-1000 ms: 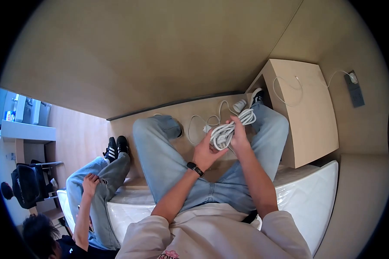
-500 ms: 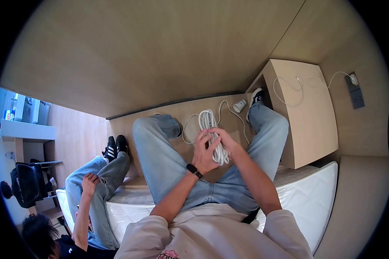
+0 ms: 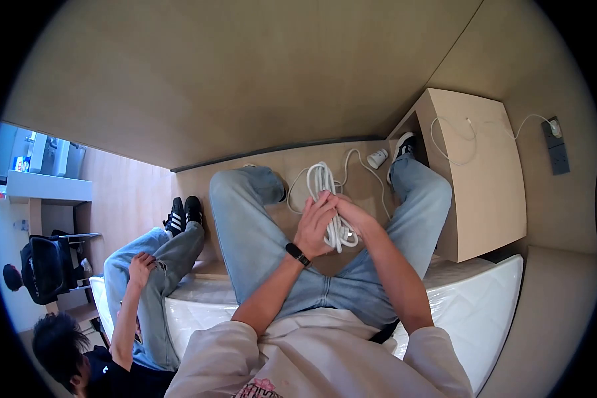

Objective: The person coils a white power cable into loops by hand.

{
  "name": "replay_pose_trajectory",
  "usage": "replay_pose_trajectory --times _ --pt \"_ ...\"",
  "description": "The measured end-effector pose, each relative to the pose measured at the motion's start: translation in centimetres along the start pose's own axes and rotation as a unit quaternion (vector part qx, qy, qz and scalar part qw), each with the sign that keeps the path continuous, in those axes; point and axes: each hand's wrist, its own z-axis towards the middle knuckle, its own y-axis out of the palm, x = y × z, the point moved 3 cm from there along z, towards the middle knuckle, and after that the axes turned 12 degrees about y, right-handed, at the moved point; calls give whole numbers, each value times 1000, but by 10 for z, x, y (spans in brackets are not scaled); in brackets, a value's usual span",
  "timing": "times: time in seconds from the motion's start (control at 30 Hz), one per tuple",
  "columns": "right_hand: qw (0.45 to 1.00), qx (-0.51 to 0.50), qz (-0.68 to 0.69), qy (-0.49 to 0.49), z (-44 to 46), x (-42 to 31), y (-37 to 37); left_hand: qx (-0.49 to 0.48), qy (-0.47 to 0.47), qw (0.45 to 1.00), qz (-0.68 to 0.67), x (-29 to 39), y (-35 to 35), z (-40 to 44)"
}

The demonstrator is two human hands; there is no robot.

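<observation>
Between my knees I hold a coiled white cable (image 3: 322, 176), bundled into long loops. My left hand (image 3: 316, 224), below a dark wristband, is closed round the bundle's left side. My right hand (image 3: 355, 215) grips it from the right, and the fingers of both hands meet over its middle. Loops stick out above and below the hands. A loose length of white cable (image 3: 356, 153) trails over the floor beyond them. Near my right foot a small white cylindrical thing (image 3: 378, 158) lies on its side; its kind is unclear.
I sit on a plastic-wrapped mattress (image 3: 471, 318). At right stands a wooden cabinet (image 3: 491, 199) with a thin white cable (image 3: 454, 162) on top, leading towards a wall socket (image 3: 559, 159). Another person (image 3: 139, 268) sits at left. A wooden panel (image 3: 265, 73) rises ahead.
The bundle has turned slightly in my hands, and my fingers have shifted closer together over its middle. The whole view has swung a little, moving the surroundings rightward.
</observation>
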Motion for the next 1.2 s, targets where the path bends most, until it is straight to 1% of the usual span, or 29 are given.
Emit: replay_pose_trajectory --times 0.03,0.1,0.13,0.2,0.23,0.3,0.33,0.37,0.4,0.43,0.47,0.53,0.57,0.6,0.63,0.67,0.7,0.73,0.77,0.8,0.83,0.87,0.93,0.97,1.0,1.03,1.07,1.13,1.2 --pt "1000 0 0 1 0 0 2 -6 -15 1000 -12 -1 1 -1" --pt "998 61 -23 -12 0 0 2 -10 -31 999 -27 -6 4 -6" --pt "998 61 -22 -11 8 4 -4 -14 -47 998 -42 -8 4 -6" --pt "991 67 -100 -63 24 9 -16 8 -45 998 -46 -7 3 -4" --pt "991 65 -101 -62 25 12 -20 29 -43 997 -49 -6 2 -2" --pt "978 62 -175 -92 27 12 -25 46 -64 996 -42 -8 0 1" --pt "978 61 -176 -91 33 14 -35 62 -83 994 -38 -9 -1 1" --pt "971 48 -223 -71 40 16 -43 62 -84 994 -38 -9 -2 0" --pt "961 35 -269 -50 40 15 -41 59 -112 991 -50 -10 -2 -2" --pt "961 35 -270 -49 39 16 -40 57 -140 987 -62 -11 -3 -4" --pt "959 46 -273 -59 36 16 -39 58 -142 986 -61 -12 -2 -4" --pt "957 57 -276 -68 26 11 -31 88 -104 990 -40 -11 -3 0" --pt "962 80 -259 -37 22 9 -29 89 -105 990 -39 -11 -4 -1" --pt "965 103 -242 -6 20 9 -28 87 -126 987 -54 -12 -4 -1" --pt "964 102 -243 -4 18 7 -27 85 -147 983 -69 -13 -5 -1" --pt "967 108 -228 -31 15 3 -27 87 -149 983 -69 -13 -6 0" --pt "969 113 -213 -58 10 -1 -24 131 -271 950 -79 -15 -10 1" --pt "969 113 -215 -56 8 -1 -19 173 -388 901 -88 -19 -13 -1" --pt "952 134 -247 -122 5 -4 -12 211 -395 889 -93 -29 -13 -6" --pt "929 152 -279 -187 2 -7 -7 213 -397 888 -93 -36 -12 -8" --pt "936 84 -285 -188 7 -7 -5 278 -406 857 -153 -43 -12 -12" --pt "936 82 -286 -186 8 -6 -3 339 -412 819 -211 -49 -13 -17" --pt "968 47 -199 -149 1 -7 13 323 -424 821 -203 -59 -11 -26" --pt "968 46 -200 -148 3 -6 15 333 -457 776 -277 -65 -6 -32" --pt "965 56 -190 -171 2 -7 16 341 -486 725 -349 -64 -4 -30" --pt "962 66 -180 -195 2 -9 16 335 -482 710 -390 -60 -4 -27" --pt "962 66 -182 -194 3 -9 15 337 -482 709 -390 -57 -4 -24" --pt "935 75 -226 -262 3 -10 9 317 -451 723 -417 -52 -2 -19" --pt "935 70 -219 -270 3 -10 5 311 -465 713 -422 -54 2 -23"
